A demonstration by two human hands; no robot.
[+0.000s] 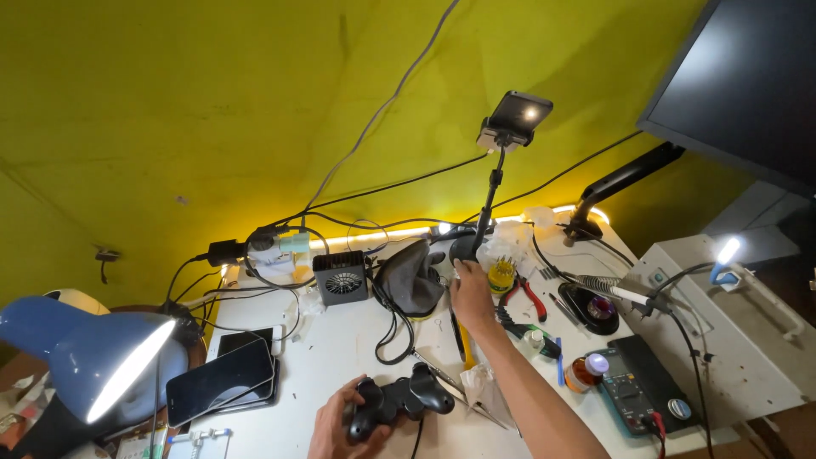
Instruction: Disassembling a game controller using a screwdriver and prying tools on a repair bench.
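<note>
My left hand (333, 427) grips a black game controller (398, 401) by its left handle, low over the white workbench (340, 348). My right hand (470, 293) reaches to the far side of the bench. Its fingers touch something small and white beside the base of a black phone stand (491, 200); what it grips is too small to make out. A yellow screwdriver set (501, 274) sits just right of that hand. On top of the stand is a phone (517, 115) with its light on.
A blue desk lamp (85, 357) shines at the near left, above two phones (223, 378). A small black fan (341, 277), dark cloth (410, 276), red-handled pliers (531, 297), tweezers (450, 387), soldering stand (595, 306), multimeter (636, 387) and many cables crowd the bench. A monitor (739, 85) hangs at the upper right.
</note>
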